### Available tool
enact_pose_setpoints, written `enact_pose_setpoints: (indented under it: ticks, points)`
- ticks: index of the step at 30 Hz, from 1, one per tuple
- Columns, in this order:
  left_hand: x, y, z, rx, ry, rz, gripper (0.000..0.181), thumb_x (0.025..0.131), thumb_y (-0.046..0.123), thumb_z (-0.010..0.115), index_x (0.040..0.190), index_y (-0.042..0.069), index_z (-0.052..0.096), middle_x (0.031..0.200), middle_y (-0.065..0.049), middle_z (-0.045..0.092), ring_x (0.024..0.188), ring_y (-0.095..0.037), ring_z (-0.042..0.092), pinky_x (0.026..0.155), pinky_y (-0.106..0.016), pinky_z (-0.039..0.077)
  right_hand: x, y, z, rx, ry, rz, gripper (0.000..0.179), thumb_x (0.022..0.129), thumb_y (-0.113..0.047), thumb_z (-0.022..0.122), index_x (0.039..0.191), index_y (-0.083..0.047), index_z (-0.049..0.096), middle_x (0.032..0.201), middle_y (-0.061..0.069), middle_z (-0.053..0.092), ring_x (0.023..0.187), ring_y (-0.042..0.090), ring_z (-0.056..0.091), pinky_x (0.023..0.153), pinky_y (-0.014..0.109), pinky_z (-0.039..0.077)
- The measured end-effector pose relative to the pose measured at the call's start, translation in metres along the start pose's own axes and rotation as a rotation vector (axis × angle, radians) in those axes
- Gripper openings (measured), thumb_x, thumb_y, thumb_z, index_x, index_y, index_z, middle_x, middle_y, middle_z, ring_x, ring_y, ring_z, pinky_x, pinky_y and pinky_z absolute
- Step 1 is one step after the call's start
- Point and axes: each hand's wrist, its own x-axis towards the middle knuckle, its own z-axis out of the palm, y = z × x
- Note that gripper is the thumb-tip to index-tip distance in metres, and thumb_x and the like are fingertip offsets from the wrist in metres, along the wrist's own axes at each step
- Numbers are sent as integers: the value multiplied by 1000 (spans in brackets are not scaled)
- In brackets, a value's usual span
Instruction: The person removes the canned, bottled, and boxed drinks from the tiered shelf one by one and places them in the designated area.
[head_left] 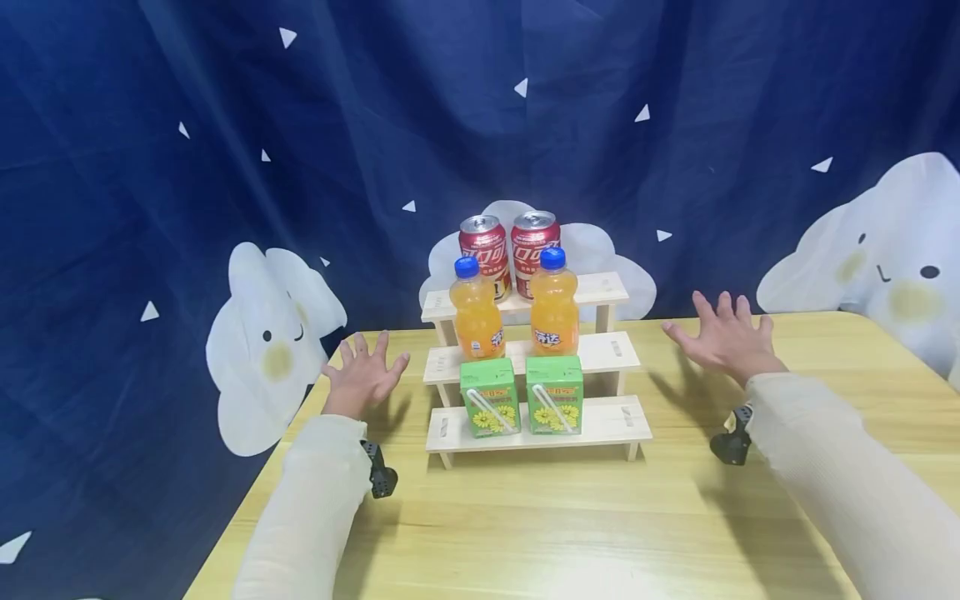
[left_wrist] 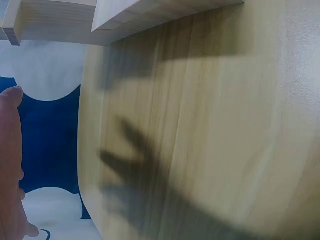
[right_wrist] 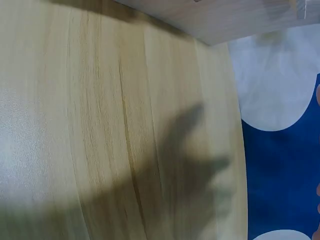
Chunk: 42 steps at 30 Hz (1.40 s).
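My left hand [head_left: 363, 375] hovers over the table left of a three-step wooden rack [head_left: 536, 423], its fingers spread and holding nothing. On the rack's other side my right hand [head_left: 726, 337] is spread too, apart from everything. Two green drink cartons with straws stand on the bottom step, a left carton [head_left: 489, 400] and a right carton [head_left: 555, 396]. The middle step bears two blue-capped orange soda bottles, the left bottle [head_left: 477, 317] and the right bottle [head_left: 554, 308]. At the top are two red cola cans, a left can [head_left: 486, 248] and a right can [head_left: 536, 242].
The pale wooden table [head_left: 540, 525] carries the rack near its back edge. Behind it hangs a dark blue curtain [head_left: 360, 108] printed with white clouds and triangles. Hand shadows fall on the tabletop in both wrist views.
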Motion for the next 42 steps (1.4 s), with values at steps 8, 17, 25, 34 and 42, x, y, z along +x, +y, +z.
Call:
enact_pose_setpoints:
  ticks: [8,17,25,34,42]
  points:
    - [-3,0,4,-62,-5,4,84,89,72,12,152,16,8,152,-32,7,138,-52,1,93,-83,9,-1,-4,-5,94,47,26,93,88,-72,24,148,-2,16,145,40,14,130,60,9,93,77,11]
    - [-15,1,18,-127,-44,-3,78,93,61,30,152,14,10,150,-31,15,137,-52,10,92,-82,15,-6,-24,-12,241,103,25,86,91,-68,26,150,-5,17,149,31,22,132,54,19,92,74,18]
    - [-25,13,23,-221,-45,16,75,94,54,38,151,11,14,148,-29,24,133,-51,24,94,-78,23,-7,-34,-15,295,150,1,81,93,-64,28,149,-6,22,149,27,27,132,52,23,94,73,19]
    - [-37,18,28,-453,-64,117,69,96,40,46,144,-6,26,143,-31,35,131,-48,32,108,-57,29,-7,-40,-19,333,160,-32,77,95,-59,30,148,-3,23,146,31,28,129,55,26,98,70,21]
    - [-52,28,44,-752,-135,57,61,96,35,50,139,-6,37,122,-26,55,98,-33,60,80,-44,54,-8,-48,-23,382,170,-64,75,96,-55,32,147,0,23,146,30,28,131,53,25,104,65,21]
